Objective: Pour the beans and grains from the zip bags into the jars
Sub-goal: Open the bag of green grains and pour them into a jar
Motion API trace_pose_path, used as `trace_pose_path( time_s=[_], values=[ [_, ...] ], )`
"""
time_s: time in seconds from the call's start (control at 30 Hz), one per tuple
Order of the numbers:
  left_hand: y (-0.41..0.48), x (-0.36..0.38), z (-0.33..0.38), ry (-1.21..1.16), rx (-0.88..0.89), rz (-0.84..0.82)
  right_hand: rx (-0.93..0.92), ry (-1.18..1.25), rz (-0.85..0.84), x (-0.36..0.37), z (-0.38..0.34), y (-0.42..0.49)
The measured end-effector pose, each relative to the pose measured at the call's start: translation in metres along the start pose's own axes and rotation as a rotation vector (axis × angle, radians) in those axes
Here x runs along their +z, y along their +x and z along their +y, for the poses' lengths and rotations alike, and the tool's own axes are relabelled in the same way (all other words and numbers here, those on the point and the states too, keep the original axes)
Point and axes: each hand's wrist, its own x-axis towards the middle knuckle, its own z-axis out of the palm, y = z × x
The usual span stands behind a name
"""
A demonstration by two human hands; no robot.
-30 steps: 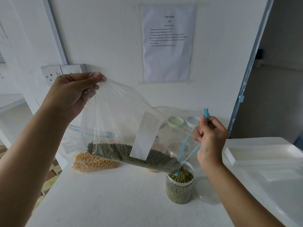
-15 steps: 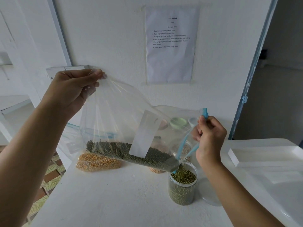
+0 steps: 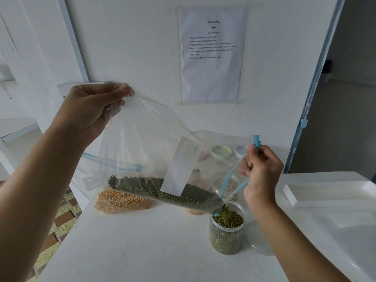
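Since half a second ago the green beans point(image 3: 154, 190) have slid further down into the low corner of the zip bag point(image 3: 146, 151), and a blurred stream now drops into the jar point(image 3: 226, 239), heaped close to its rim. Both hands are closed on the bag. The left hand point(image 3: 91, 112) pinches the sealed bottom corner high, so the beans run downhill. The right hand point(image 3: 262, 171) pinches the open mouth by the blue slider point(image 3: 256, 140), likely to narrow it into a spout just over the jar on the worktop point(image 3: 142, 251). A clear lid point(image 3: 262, 245) lies just beside the jar, and a second bag point(image 3: 122, 201) of yellow kernels waits behind. The bag's white label point(image 3: 181, 167) reads "Date". The wall sheet point(image 3: 212, 53) is headed "TASK & GOAL", then "1463"; its numbered lines are too small to read reliably.
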Motion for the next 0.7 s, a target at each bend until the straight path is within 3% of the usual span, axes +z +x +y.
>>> trace_pose_path(
  time_s=[0.7],
  values=[
    [-0.0019,0.0032,-0.0068,-0.025,0.027,-0.005,0.011,0.004,-0.011,-0.002,0.0021,0.0032]
  ],
)
